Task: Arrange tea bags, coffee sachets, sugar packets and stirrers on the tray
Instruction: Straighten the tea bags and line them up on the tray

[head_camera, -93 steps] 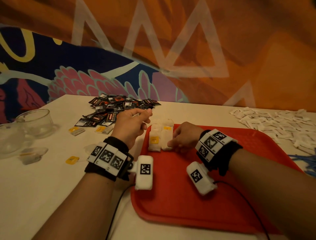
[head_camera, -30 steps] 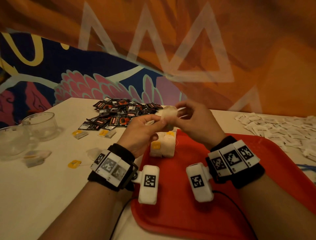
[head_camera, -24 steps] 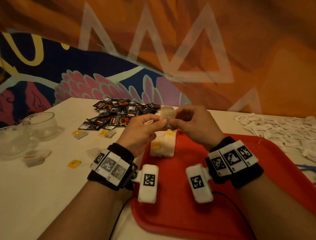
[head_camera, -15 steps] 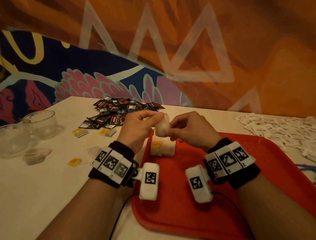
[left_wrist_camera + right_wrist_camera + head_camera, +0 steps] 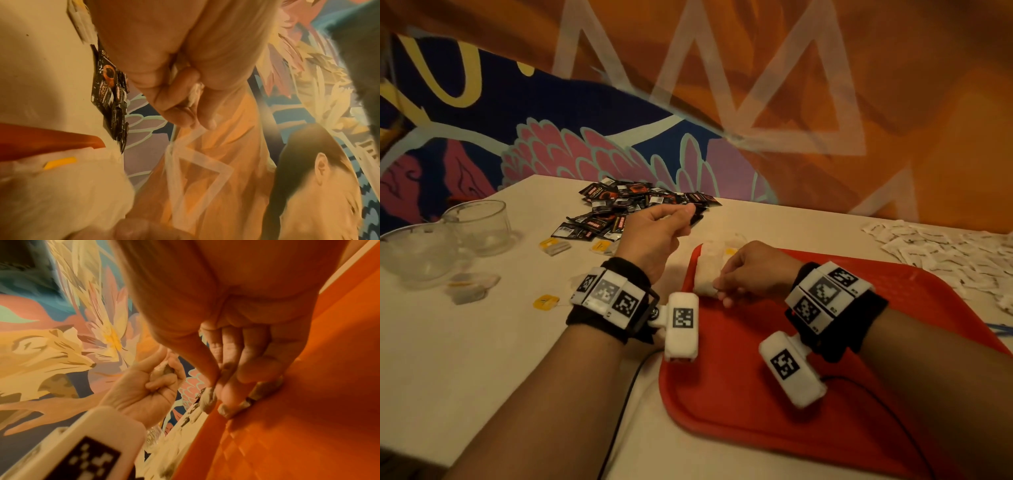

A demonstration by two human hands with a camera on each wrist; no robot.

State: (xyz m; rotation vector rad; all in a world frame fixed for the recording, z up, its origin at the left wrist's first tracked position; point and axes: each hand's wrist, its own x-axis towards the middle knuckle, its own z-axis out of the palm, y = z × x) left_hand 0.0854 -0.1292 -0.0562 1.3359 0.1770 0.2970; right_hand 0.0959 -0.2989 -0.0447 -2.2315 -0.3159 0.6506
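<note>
A red tray [image 5: 825,377] lies on the table in front of me. Several white tea bags [image 5: 710,262] with yellow tags are grouped in its far left corner. My right hand [image 5: 717,289] is low on the tray just in front of them and pinches a tea bag [image 5: 207,400] against the tray floor. My left hand [image 5: 681,216] hovers over the table left of the tray, fingers curled round another white tea bag [image 5: 194,91]. Black coffee sachets [image 5: 626,209] are heaped behind the left hand. White sugar packets [image 5: 945,253] are spread at the far right.
Two glass bowls [image 5: 479,226] [image 5: 414,253] stand at the left edge. Loose tea bags [image 5: 554,246] [image 5: 469,291] and a yellow tag [image 5: 545,302] lie on the table between bowls and tray. Something blue [image 5: 996,330] shows beyond the tray's right rim. A painted wall backs the table.
The hands were together in the air above the tray, working a tea bag. They have parted: the right went down to the tray with a bag, the left drew away to the left.
</note>
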